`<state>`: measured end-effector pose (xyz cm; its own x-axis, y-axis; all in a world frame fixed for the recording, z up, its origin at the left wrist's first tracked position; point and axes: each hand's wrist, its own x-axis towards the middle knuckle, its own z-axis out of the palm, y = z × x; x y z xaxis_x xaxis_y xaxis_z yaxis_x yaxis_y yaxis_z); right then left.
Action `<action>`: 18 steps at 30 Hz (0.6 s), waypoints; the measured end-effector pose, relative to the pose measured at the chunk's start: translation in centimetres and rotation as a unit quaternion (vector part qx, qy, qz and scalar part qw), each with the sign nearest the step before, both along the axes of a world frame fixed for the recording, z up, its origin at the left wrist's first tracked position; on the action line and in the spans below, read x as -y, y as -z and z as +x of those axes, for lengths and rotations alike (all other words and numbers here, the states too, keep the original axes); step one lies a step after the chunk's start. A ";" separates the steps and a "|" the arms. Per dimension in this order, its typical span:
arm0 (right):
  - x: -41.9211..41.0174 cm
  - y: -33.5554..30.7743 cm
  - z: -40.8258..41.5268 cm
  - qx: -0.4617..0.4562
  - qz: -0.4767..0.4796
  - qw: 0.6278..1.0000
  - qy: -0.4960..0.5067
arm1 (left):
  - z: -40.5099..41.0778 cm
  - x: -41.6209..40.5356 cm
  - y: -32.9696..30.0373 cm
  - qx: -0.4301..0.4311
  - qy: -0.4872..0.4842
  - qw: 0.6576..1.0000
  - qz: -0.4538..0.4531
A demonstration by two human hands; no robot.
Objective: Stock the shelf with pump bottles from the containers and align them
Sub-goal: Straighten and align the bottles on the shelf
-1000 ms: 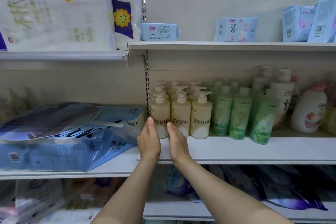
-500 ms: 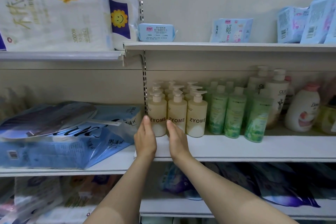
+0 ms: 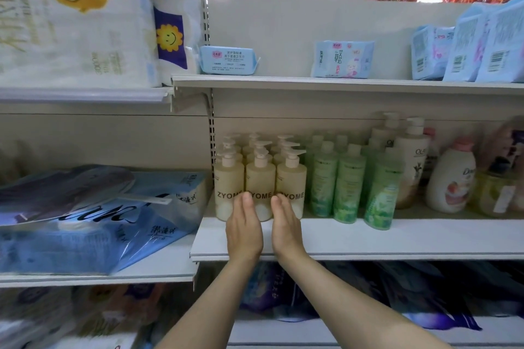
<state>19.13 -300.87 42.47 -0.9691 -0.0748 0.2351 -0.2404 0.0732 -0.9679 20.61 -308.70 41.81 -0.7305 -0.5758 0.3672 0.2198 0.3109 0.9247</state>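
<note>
— Head view, what have we got on the middle shelf (image 3: pixel 368 238)?

— Cream pump bottles (image 3: pixel 260 187), "ZYOME" on the front three, lined up in rows at the shelf's left end, just beside the green bottles (image 3: pixel 350 184).

— And the hands?

— Left hand (image 3: pixel 243 231) and right hand (image 3: pixel 285 228) both flat, fingers straight, flanking the middle front bottle, fingertips at its lower part. Nothing gripped.

— Anything hard to read?

— Back rows hide behind the front ones; only pump heads show. The hands cover parts of the labels. No containers in sight.
</note>
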 end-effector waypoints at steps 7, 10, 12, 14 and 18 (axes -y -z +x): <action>0.3 0.1 -0.3 0.007 -0.001 1.000 -0.007 | 0.0 0.3 0.4 -0.010 -0.021 0.999 -0.024; 0.3 0.1 -0.4 0.002 -0.012 1.000 -0.012 | 0.2 0.2 0.4 -0.015 -0.021 0.999 -0.025; -0.1 0.1 -0.2 -0.007 -0.022 1.000 -0.002 | 0.4 0.2 0.4 -0.020 -0.023 0.999 -0.020; -0.8 -0.1 0.2 -0.040 -0.041 0.998 0.031 | 0.7 -0.2 0.3 -0.043 -0.038 0.998 -0.019; -2.8 -1.1 -0.4 -0.078 -0.066 0.988 0.113 | 0.9 -2.5 -0.2 -0.067 0.000 0.998 -0.018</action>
<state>18.70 -298.10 43.55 -0.9089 0.1806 0.3758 -0.3791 0.0170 -0.9252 21.54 -306.18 42.00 -0.6730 -0.5610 0.4820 0.3409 0.3431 0.8753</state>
